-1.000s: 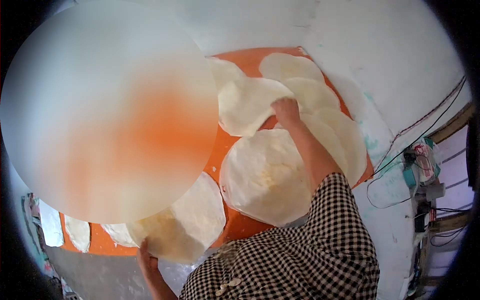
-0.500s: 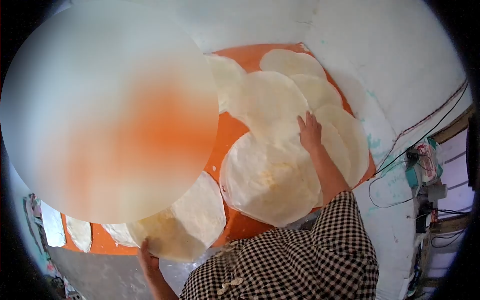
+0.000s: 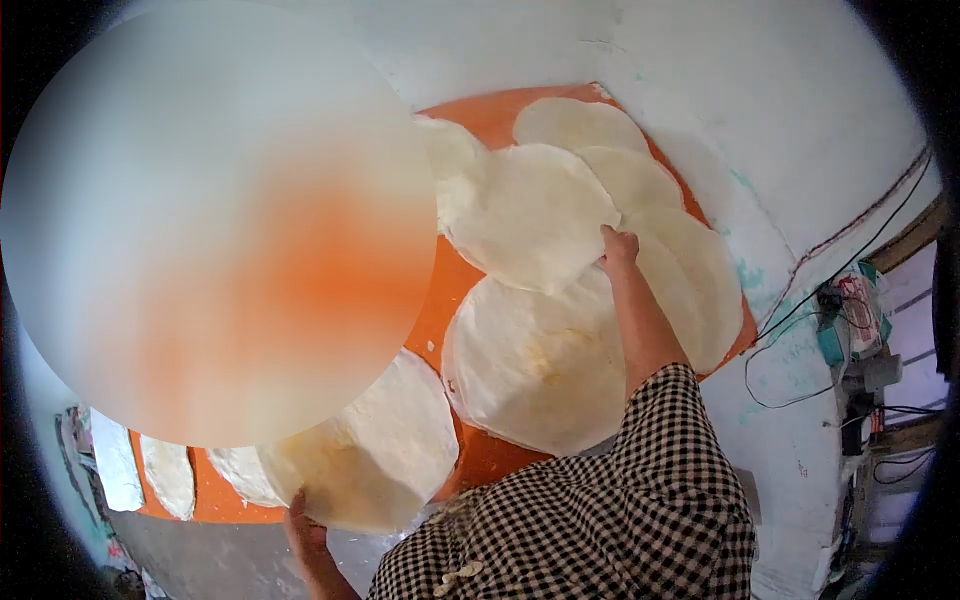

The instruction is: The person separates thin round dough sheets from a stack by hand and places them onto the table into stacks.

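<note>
Presently, upper sheet (image 3: 530, 215) spread, 1 edge unreleased.
Beyond the central sheet (image 3: 535, 365), the right hand (image 3: 622, 246) pinches that edge; left of the central sheet, the left hand (image 3: 305, 520) touches the lower sheet (image 3: 365, 465), grip unclear.

Blurred circle (image 3: 220, 220) at left, pale rounds (image 3: 375, 445) partly hidden behind it

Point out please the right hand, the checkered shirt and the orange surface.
Right hand (image 3: 621, 248): head view, middle of the hand.
Checkered shirt (image 3: 560, 520): head view, body part.
Orange surface (image 3: 456, 272): head view, bare strip between dough sheets.
</note>
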A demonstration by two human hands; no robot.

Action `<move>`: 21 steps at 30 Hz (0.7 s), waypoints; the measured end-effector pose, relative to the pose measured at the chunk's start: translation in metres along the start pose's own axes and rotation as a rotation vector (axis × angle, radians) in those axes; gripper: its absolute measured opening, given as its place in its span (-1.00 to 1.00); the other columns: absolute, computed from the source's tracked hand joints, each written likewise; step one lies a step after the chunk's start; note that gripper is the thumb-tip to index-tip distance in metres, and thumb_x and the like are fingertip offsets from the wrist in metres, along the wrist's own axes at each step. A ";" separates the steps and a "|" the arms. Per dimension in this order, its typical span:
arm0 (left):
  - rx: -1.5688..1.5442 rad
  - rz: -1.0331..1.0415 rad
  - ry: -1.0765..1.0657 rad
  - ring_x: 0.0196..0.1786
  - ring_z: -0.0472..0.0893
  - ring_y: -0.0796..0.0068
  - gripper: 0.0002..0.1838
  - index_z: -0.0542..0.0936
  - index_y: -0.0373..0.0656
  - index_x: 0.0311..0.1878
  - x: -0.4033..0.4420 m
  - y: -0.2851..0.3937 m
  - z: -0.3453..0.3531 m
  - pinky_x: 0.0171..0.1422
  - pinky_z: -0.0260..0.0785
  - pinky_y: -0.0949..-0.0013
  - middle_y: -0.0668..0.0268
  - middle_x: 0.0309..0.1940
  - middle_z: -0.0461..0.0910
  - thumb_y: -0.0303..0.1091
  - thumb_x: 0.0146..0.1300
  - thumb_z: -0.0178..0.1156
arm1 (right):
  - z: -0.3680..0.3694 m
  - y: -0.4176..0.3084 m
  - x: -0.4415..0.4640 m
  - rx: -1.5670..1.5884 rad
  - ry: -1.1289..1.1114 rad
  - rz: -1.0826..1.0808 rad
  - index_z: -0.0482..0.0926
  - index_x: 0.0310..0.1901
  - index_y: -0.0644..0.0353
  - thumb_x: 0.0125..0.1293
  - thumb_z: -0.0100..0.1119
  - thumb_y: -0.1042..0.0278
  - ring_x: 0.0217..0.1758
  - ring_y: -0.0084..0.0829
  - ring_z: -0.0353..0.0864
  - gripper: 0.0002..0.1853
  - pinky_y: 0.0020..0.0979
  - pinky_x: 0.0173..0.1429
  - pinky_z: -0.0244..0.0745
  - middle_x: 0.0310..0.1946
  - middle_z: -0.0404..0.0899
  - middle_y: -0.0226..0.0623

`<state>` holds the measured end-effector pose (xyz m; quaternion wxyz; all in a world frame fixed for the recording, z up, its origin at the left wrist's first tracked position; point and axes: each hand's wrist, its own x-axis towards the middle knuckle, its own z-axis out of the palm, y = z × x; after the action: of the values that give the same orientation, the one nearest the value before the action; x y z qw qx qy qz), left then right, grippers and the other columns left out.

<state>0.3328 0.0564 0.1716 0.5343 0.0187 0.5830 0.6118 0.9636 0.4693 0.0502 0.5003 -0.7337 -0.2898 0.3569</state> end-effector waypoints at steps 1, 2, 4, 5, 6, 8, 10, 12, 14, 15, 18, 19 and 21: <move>0.002 0.009 0.005 -0.03 0.49 0.20 -0.55 0.31 -0.30 0.12 -0.002 0.000 0.002 0.02 0.40 0.15 0.16 -0.07 0.47 -0.41 0.14 0.08 | 0.004 -0.007 -0.004 0.035 0.010 0.022 0.35 -0.06 0.28 -0.09 0.21 0.37 -0.07 -0.04 0.48 -0.51 -0.15 0.06 0.32 -0.13 0.47 0.04; 0.005 0.029 0.009 -0.04 0.49 0.21 -0.54 0.31 -0.31 0.12 -0.003 -0.001 0.003 0.01 0.40 0.16 0.16 -0.07 0.47 -0.41 0.14 0.08 | 0.009 -0.022 -0.016 0.069 0.036 0.042 0.34 -0.04 0.26 -0.09 0.19 0.38 -0.06 -0.04 0.47 -0.50 -0.16 0.07 0.32 -0.12 0.47 0.05; 0.009 0.062 0.023 -0.05 0.50 0.21 -0.54 0.30 -0.33 0.12 -0.006 -0.003 0.005 0.00 0.41 0.17 0.15 -0.07 0.47 -0.42 0.13 0.08 | 0.020 -0.068 -0.054 0.145 0.185 0.056 0.31 0.00 0.24 -0.09 0.16 0.41 -0.04 -0.05 0.46 -0.48 -0.16 0.09 0.31 -0.11 0.46 0.05; 0.020 0.059 0.028 -0.06 0.50 0.22 -0.53 0.30 -0.34 0.12 -0.006 -0.004 0.005 -0.01 0.41 0.18 0.15 -0.08 0.47 -0.43 0.13 0.08 | 0.027 -0.085 -0.064 0.131 0.220 0.027 0.30 0.02 0.22 -0.09 0.14 0.42 -0.02 -0.05 0.46 -0.46 -0.17 0.09 0.31 -0.10 0.46 0.05; 0.031 0.057 0.032 -0.06 0.50 0.22 -0.53 0.29 -0.34 0.12 -0.006 -0.003 0.007 -0.01 0.42 0.18 0.15 -0.08 0.47 -0.44 0.12 0.08 | 0.035 -0.087 -0.058 -0.031 0.184 -0.111 0.28 0.06 0.19 -0.08 0.12 0.43 0.00 -0.05 0.45 -0.44 -0.17 0.10 0.30 -0.08 0.46 0.05; 0.037 0.057 0.026 -0.07 0.50 0.22 -0.53 0.29 -0.35 0.12 -0.003 -0.004 0.004 -0.02 0.42 0.19 0.15 -0.08 0.47 -0.44 0.12 0.09 | 0.049 -0.103 -0.053 -0.345 0.146 -0.391 0.24 0.13 0.13 -0.07 0.07 0.45 0.03 -0.05 0.43 -0.39 -0.18 0.13 0.29 -0.05 0.45 0.04; 0.024 0.063 0.011 -0.08 0.51 0.22 -0.52 0.29 -0.35 0.12 0.002 -0.007 -0.004 -0.03 0.43 0.19 0.14 -0.08 0.47 -0.44 0.12 0.09 | 0.069 -0.150 -0.065 -0.395 0.011 -0.560 0.20 0.19 0.07 -0.04 0.02 0.45 0.08 -0.05 0.40 -0.36 -0.18 0.13 0.29 -0.02 0.43 0.02; 0.036 0.070 -0.007 -0.07 0.50 0.22 -0.52 0.29 -0.35 0.12 -0.001 -0.005 -0.001 -0.02 0.43 0.19 0.14 -0.08 0.46 -0.43 0.12 0.09 | 0.087 -0.203 -0.078 -0.352 0.042 -0.742 0.21 0.18 0.10 -0.03 0.01 0.45 0.05 -0.04 0.42 -0.38 -0.19 0.12 0.30 -0.03 0.45 -0.02; 0.052 0.069 -0.012 -0.06 0.50 0.22 -0.52 0.28 -0.35 0.12 -0.003 0.000 0.001 -0.02 0.42 0.18 0.13 -0.06 0.46 -0.43 0.13 0.10 | 0.081 -0.256 -0.094 -0.262 0.034 -0.787 0.24 0.17 0.11 -0.04 0.01 0.46 0.03 -0.07 0.44 -0.39 -0.21 0.11 0.30 -0.05 0.46 -0.03; 0.059 0.061 -0.006 -0.05 0.49 0.22 -0.52 0.28 -0.35 0.12 -0.004 0.002 0.001 -0.01 0.42 0.18 0.13 -0.06 0.45 -0.43 0.13 0.10 | 0.069 -0.277 -0.099 -0.152 0.017 -0.756 0.26 0.15 0.13 -0.04 0.00 0.47 0.01 -0.08 0.45 -0.41 -0.23 0.10 0.30 -0.06 0.46 -0.03; 0.086 0.073 -0.026 -0.02 0.48 0.22 -0.52 0.28 -0.34 0.13 -0.004 0.001 0.000 0.01 0.41 0.17 0.13 -0.03 0.44 -0.41 0.15 0.09 | 0.047 -0.276 -0.050 0.030 0.067 -0.739 0.31 0.10 0.15 -0.06 -0.01 0.47 -0.02 -0.10 0.46 -0.44 -0.27 0.09 0.31 -0.08 0.47 -0.04; 0.095 0.084 -0.036 -0.01 0.47 0.22 -0.53 0.28 -0.33 0.14 -0.003 0.000 -0.001 0.02 0.40 0.17 0.14 -0.03 0.43 -0.40 0.16 0.09 | 0.037 -0.268 -0.032 0.067 0.097 -0.747 0.33 0.09 0.16 -0.06 -0.01 0.48 -0.02 -0.11 0.46 -0.45 -0.28 0.09 0.31 -0.08 0.48 -0.05; 0.130 0.092 0.035 0.00 0.47 0.25 -0.53 0.28 -0.31 0.15 0.004 -0.002 -0.003 0.03 0.40 0.17 0.16 -0.02 0.43 -0.37 0.18 0.08 | 0.016 -0.251 -0.036 -0.010 0.050 -0.632 0.35 0.08 0.20 -0.10 0.01 0.49 0.00 -0.12 0.45 -0.44 -0.29 0.11 0.29 -0.07 0.47 -0.05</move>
<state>0.3304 0.0569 0.1665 0.4929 0.0695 0.6293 0.5968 0.9130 0.5323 0.2909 0.5898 -0.6183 -0.4927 0.1644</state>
